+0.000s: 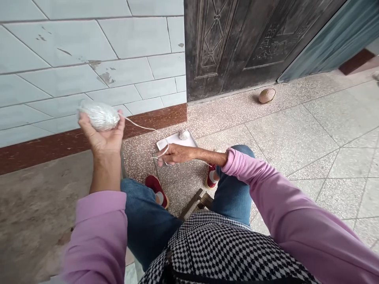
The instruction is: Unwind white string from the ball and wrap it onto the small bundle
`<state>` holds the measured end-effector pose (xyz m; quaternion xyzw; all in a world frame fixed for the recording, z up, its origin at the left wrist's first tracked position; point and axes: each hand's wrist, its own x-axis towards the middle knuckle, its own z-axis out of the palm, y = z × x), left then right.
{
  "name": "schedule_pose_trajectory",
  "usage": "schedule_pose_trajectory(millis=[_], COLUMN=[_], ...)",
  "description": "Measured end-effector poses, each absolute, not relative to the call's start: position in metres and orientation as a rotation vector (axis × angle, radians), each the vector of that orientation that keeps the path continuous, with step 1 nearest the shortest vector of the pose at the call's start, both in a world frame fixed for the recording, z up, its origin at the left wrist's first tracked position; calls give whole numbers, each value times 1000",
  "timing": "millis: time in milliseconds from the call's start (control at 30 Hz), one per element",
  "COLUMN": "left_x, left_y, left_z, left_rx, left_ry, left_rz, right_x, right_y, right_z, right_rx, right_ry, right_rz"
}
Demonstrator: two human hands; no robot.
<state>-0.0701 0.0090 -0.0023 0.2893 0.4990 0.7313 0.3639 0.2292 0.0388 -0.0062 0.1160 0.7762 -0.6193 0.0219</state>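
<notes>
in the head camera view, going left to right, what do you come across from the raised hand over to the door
Left hand gripping a white ball of string → the string running rightward → right hand pinching it → white tray with a small ball on the floor → round ball by the dark door.

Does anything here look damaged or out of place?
Yes: the pale wall tiles are chipped and flaking behind the left hand, which holds a white string ball. A lone round object lies by the dark door.
</notes>
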Motion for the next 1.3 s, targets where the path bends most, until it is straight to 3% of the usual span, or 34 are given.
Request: schedule_pose_trajectory(millis=[133, 233, 333, 400, 567, 733, 1000, 1300], left_x=[-94, -88, -69, -55, -24, -5, 0, 0], left_y=[-6, -23, -34, -37, -27, -17, -19, -13], left_z=[1, 6, 11, 13, 15, 21, 32, 29], left_rx=[651, 679, 720, 750, 817, 1114, 1279, 1437], left_ry=[1351, 1500, 1536, 1518, 1557, 1492, 1453, 1654], left_rz=[1932, 1794, 1726, 1656, 1400, 1000, 790, 801], right_x=[251, 277, 302, 307, 268, 221, 224, 239], right_y=[55, 99, 138, 148, 130, 128, 146, 135], right_z=[-2, 0, 1, 0, -11, -22, -30, -5], right_rx=[513, 1027, 1256, 1263, 878, 622, 697, 729], right_ry=[2580, 2610, 2578, 2658, 2911, 2918, 2413, 2775], right_rz=[-1344, -802, -636, -762, -1689, -2096, -2375, -2345])
